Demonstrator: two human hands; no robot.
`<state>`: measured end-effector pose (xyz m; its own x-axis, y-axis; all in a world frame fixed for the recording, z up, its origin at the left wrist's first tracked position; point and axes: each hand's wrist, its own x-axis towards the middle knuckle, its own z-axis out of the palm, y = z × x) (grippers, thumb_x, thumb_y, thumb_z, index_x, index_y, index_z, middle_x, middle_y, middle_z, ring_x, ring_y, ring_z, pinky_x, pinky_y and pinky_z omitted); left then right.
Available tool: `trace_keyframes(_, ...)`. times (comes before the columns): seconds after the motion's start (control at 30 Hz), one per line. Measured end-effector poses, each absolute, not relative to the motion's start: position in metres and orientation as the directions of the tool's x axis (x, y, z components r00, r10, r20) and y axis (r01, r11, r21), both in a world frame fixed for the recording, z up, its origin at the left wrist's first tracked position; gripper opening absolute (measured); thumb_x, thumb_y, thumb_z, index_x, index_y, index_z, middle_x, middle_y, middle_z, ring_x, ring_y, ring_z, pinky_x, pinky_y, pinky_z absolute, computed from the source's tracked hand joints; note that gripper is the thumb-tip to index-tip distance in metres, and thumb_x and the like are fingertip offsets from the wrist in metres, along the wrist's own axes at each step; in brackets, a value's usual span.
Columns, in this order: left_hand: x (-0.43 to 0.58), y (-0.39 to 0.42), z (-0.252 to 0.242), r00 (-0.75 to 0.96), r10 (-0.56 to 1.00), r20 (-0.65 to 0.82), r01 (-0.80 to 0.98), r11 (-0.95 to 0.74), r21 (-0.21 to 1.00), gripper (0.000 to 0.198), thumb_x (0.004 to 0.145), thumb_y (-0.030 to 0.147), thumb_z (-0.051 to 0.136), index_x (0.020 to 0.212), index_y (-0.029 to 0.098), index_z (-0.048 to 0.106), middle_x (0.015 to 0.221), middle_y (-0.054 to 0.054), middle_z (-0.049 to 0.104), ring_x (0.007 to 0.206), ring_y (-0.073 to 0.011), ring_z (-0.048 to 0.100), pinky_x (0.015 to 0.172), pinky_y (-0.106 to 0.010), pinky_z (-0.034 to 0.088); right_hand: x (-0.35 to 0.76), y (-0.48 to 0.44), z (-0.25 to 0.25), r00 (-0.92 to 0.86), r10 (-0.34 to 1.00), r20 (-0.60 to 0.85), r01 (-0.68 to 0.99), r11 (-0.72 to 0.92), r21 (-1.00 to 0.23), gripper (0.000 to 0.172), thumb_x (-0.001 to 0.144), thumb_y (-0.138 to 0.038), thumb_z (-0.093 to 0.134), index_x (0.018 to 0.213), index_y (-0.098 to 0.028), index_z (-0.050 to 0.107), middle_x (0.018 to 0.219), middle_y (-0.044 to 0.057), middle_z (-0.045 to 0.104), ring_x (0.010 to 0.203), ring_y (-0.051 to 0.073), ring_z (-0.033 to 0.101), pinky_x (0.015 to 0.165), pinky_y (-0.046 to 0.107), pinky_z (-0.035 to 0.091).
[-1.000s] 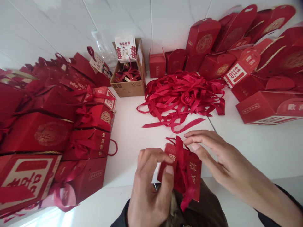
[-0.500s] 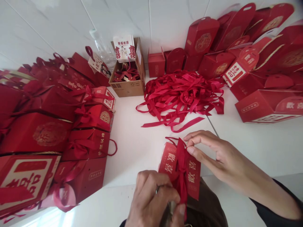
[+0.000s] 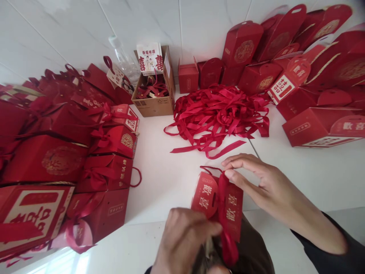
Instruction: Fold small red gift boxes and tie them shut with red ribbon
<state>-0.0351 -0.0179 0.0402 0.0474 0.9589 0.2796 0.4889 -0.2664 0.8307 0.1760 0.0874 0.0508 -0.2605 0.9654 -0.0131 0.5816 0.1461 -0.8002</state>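
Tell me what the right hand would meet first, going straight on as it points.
Probably the red ribbon across the red box, right at the tips of the right hand; depth there is unclear.

The tangled red cloth ribbon heap (image 3: pixel 222 114) is shiny. Under it, the flat white tabletop (image 3: pixel 159 160) looks smooth. Left of the heap, the square brown cardboard box (image 3: pixel 155 106) is dull; the clear plastic bottle (image 3: pixel 125 59) shines. In front of the heap, the small red paper box (image 3: pixel 203 198) is smooth.

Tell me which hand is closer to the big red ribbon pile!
Right. The right hand is just in front of the ribbon pile; the left hand is farther from it, lower in the picture.
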Motion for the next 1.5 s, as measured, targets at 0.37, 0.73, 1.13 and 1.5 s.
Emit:
trace_keyframes(0.37, -0.043, 0.065, 0.043, 0.397, 0.900, 0.180, 0.440, -0.359, 0.823, 0.030, 0.095, 0.009, 0.059, 0.117, 0.026, 0.071, 0.135, -0.007, 0.063, 0.131, -0.0243, 0.054, 0.109, -0.042, 0.046, 0.179, 0.059, 0.066, -0.435, 0.882, 0.181, 0.505, 0.406, -0.762, 0.006, 0.106, -0.030, 0.055, 0.103, -0.032, 0.060, 0.109, 0.003, 0.061, 0.112, 0.025, 0.061, 0.097, 0.040, 0.050)
trace_keyframes(0.73, -0.037, 0.060, 0.032, 0.104, 0.976, 0.191, 0.244, -0.211, 0.946, 0.004, 0.106, 0.025, 0.055, 0.105, 0.024, 0.059, 0.105, -0.005, 0.073, 0.101, -0.0188, 0.070, 0.087, -0.034, 0.056, 0.176, 0.079, 0.049, -0.368, 0.930, 0.003, 0.588, 0.235, -0.774, 0.027, 0.110, -0.045, 0.050, 0.131, -0.032, 0.061, 0.127, 0.007, 0.067, 0.119, 0.028, 0.065, 0.094, 0.045, 0.057)
trace_keyframes(1.13, -0.042, 0.032, 0.033, -0.148, 0.934, 0.327, 0.438, -0.234, 0.868, 0.029, 0.099, 0.016, 0.054, 0.125, 0.028, 0.057, 0.128, -0.008, 0.059, 0.119, -0.0231, 0.061, 0.096, -0.038, 0.053, 0.186, 0.073, 0.061, -0.387, 0.918, 0.088, 0.558, 0.309, -0.770, 0.014, 0.104, -0.039, 0.062, 0.117, -0.033, 0.060, 0.112, 0.002, 0.066, 0.104, 0.022, 0.067, 0.072, 0.029, 0.057)
trace_keyframes(1.5, -0.046, 0.014, 0.033, 0.094, 0.939, 0.331, 0.421, -0.339, 0.841, 0.022, 0.092, 0.008, 0.065, 0.105, 0.026, 0.065, 0.107, -0.004, 0.065, 0.100, -0.0190, 0.063, 0.082, -0.033, 0.055, 0.166, 0.046, 0.056, -0.616, 0.738, 0.276, 0.454, 0.619, -0.641, 0.015, 0.105, -0.018, 0.061, 0.117, -0.022, 0.053, 0.096, 0.003, 0.066, 0.089, 0.022, 0.061, 0.084, 0.038, 0.050)
